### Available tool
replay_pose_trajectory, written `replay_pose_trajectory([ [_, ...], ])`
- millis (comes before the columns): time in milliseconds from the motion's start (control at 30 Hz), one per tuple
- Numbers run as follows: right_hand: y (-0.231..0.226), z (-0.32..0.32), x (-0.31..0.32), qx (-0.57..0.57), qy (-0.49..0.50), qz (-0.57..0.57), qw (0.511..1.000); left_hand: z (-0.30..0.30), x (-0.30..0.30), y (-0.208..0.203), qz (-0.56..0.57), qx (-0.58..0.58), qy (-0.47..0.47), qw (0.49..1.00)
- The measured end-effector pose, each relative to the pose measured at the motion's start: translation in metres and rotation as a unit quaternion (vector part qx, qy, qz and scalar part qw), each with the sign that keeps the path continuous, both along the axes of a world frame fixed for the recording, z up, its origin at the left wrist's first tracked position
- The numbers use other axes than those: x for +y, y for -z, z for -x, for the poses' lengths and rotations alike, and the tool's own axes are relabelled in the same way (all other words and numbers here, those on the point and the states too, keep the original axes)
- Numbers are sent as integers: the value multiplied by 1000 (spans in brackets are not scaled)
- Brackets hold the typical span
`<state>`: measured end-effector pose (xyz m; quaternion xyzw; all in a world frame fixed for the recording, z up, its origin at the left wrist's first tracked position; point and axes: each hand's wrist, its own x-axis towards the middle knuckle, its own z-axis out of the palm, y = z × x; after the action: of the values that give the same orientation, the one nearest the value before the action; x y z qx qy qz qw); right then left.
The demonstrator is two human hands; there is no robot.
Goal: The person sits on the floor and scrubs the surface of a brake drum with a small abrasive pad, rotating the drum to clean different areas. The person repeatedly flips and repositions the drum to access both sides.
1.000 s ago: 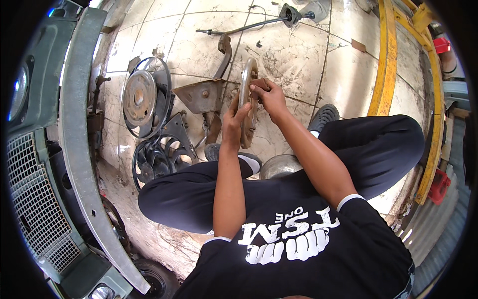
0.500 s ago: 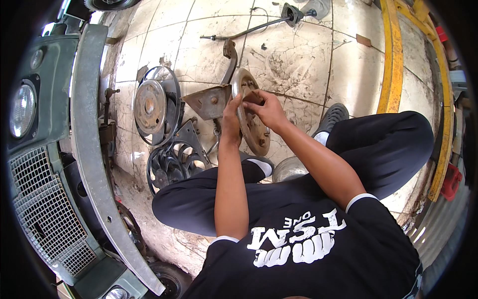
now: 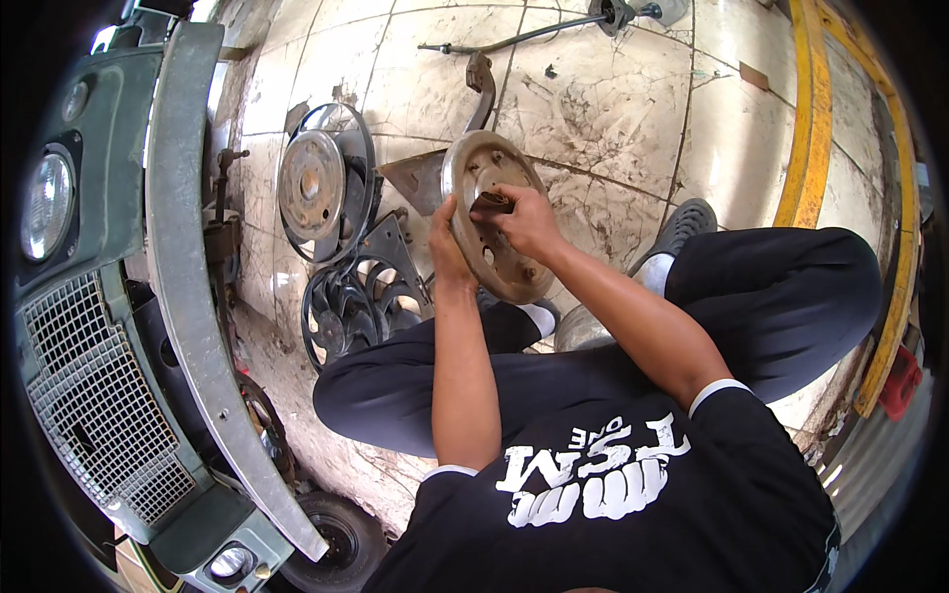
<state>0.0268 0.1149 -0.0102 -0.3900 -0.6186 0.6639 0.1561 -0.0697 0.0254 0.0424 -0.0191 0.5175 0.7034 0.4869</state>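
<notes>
A round metal cover (image 3: 511, 273), brown with rust and with a shiny rim, is propped up in front of my crossed legs. My left hand (image 3: 450, 249) grips its left edge, the fingers hidden behind it. On the cover's face, near the centre, my right hand (image 3: 529, 225) pinches a small folded piece of dark brown sandpaper (image 3: 492, 205). Holes and stud-like bumps mark the cover. Behind it stands a rusty pedal bracket (image 3: 413, 180) with an arm rising at its far side.
To the left, a similar round cover (image 3: 308, 185) lies on a black ring, with black fan parts (image 3: 346, 316) nearer me. A green vehicle front with a grey bumper (image 3: 178, 247) fills the left side. A rod (image 3: 524, 42) lies far ahead; a yellow metal frame (image 3: 809, 128) stands right.
The cover has turned so its face now shows more fully toward me. My right hand has moved slightly down onto its centre with the sandpaper. The view has shifted a little.
</notes>
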Motion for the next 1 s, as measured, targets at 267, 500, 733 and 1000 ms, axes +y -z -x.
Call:
replay_pose_trajectory([
  [267,-17,2,-8,-80,-28,-58,995,16,-22,22,21,18,-1,1000],
  [500,-2,5,0,-77,1,-10,997,3,-8,15,-3,0,-16,1000],
  [733,-12,9,2,-117,41,31,992,-6,-12,15,9,4,-15,1000],
  [1000,-14,19,14,-129,68,132,980,-19,-10,14,39,40,-19,998],
])
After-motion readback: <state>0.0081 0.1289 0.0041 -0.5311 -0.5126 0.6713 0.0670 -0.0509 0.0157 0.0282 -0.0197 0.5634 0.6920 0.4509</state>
